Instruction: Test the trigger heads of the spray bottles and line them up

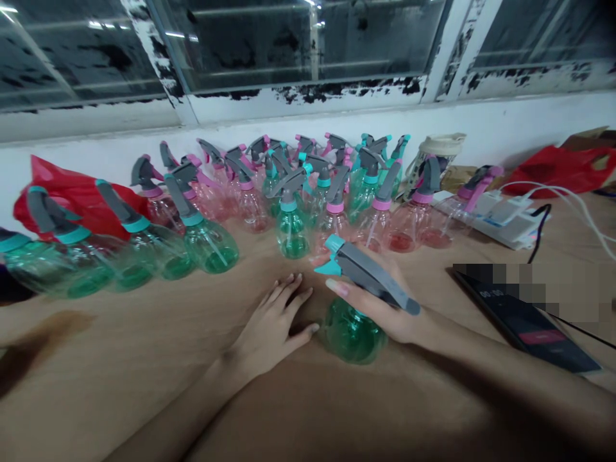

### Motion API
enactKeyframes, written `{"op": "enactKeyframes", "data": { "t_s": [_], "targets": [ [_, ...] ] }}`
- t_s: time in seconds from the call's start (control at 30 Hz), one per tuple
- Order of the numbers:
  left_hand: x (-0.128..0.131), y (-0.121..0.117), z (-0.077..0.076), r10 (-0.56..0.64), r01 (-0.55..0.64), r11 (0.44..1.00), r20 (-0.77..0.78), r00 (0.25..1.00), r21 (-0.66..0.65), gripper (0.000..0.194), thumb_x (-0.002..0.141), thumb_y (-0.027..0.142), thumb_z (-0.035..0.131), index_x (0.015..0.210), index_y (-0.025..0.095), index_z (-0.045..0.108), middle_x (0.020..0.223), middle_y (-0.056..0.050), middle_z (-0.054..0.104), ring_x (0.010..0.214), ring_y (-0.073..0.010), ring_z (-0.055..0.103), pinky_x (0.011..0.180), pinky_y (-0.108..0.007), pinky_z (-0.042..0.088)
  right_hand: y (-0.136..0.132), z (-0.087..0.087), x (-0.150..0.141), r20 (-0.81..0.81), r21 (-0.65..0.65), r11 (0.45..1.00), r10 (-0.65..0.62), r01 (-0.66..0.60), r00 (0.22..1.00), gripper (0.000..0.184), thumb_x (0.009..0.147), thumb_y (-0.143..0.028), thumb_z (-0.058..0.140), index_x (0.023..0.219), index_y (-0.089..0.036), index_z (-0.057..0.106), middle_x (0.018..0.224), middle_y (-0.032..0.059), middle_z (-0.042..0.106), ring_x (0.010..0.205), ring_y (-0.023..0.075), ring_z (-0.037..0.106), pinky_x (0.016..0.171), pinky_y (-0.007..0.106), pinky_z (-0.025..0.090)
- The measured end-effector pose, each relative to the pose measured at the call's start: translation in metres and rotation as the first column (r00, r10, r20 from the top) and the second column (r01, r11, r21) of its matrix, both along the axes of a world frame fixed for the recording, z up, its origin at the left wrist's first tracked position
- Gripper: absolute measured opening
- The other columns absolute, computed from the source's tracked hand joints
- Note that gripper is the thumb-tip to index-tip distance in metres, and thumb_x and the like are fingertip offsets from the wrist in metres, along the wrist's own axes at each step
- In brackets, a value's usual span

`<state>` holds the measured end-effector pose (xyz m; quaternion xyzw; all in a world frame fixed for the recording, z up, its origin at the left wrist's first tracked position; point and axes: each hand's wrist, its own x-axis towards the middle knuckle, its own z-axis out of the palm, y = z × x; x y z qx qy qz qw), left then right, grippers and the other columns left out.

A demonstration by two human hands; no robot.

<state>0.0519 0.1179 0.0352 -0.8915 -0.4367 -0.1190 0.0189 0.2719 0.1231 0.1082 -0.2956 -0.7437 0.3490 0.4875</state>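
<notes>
My right hand [385,307] is wrapped round the neck of a green spray bottle [353,333] that stands on the wooden table [120,372]. Its grey trigger head with teal nozzle [366,273] sticks out above my fingers. My left hand [272,327] lies flat on the table just left of that bottle, fingers stretched out and holding nothing. Behind both hands stand several green spray bottles [291,234] and pink spray bottles [402,231] in a crowd against the wall.
A row of green bottles [144,253] runs along the left. A red plastic bag [77,199] lies behind them and another red bag [558,168] at the far right. A white power strip [500,221] with cables and a dark phone [524,321] lie at the right.
</notes>
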Motion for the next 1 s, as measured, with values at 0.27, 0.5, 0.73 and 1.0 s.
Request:
{"op": "enactKeyframes", "data": {
  "t_s": [0.27,0.5,0.73,1.0],
  "targets": [
    [0.0008,-0.0004,0.0012,0.012,-0.013,1.000,-0.007,1.000,-0.012,0.058,0.089,0.046,0.054,0.135,0.015,0.040,0.143,-0.016,0.041,0.134,-0.0303,0.034,0.107,-0.049,0.033,0.0005,0.0009,0.0008,0.026,0.008,1.000,0.009,-0.009,1.000,0.013,0.085,-0.030,0.060,0.092,-0.020,0.060,0.085,0.0009,0.062,0.082,0.0163,0.062,0.075,0.031,0.047],
    [0.0003,-0.0007,0.0006,0.001,-0.001,1.000,0.009,1.000,-0.007,0.056,0.090,0.047,0.051,0.135,0.016,0.039,0.144,-0.015,0.039,0.135,-0.0291,0.033,0.108,-0.049,0.030,-0.0014,0.0038,0.0022,0.050,0.049,0.999,-0.013,0.011,0.999,0.013,0.085,-0.029,0.059,0.076,-0.021,0.053,0.069,-0.0044,0.053,0.061,0.0103,0.052,0.056,0.026,0.041],
    [0.0001,-0.0004,-0.0001,0.005,-0.005,1.000,-0.014,1.000,-0.010,0.056,0.090,0.047,0.051,0.136,0.017,0.038,0.142,-0.015,0.042,0.134,-0.0293,0.035,0.107,-0.049,0.032,-0.0016,0.0046,0.0011,0.051,0.038,0.999,-0.021,0.019,0.998,0.012,0.085,-0.031,0.059,0.089,-0.021,0.060,0.078,-0.0001,0.062,0.073,0.0151,0.060,0.064,0.029,0.046],
    [0.0001,-0.0005,0.0002,0.010,-0.011,1.000,-0.022,1.000,-0.004,0.056,0.090,0.044,0.053,0.136,0.015,0.039,0.143,-0.016,0.040,0.134,-0.0299,0.034,0.107,-0.049,0.033,-0.0035,0.0010,-0.0010,0.052,0.054,0.997,-0.054,0.052,0.997,0.019,0.085,-0.033,0.059,0.096,-0.019,0.064,0.077,0.0012,0.061,0.070,0.0152,0.059,0.065,0.030,0.046]
  ]
}}
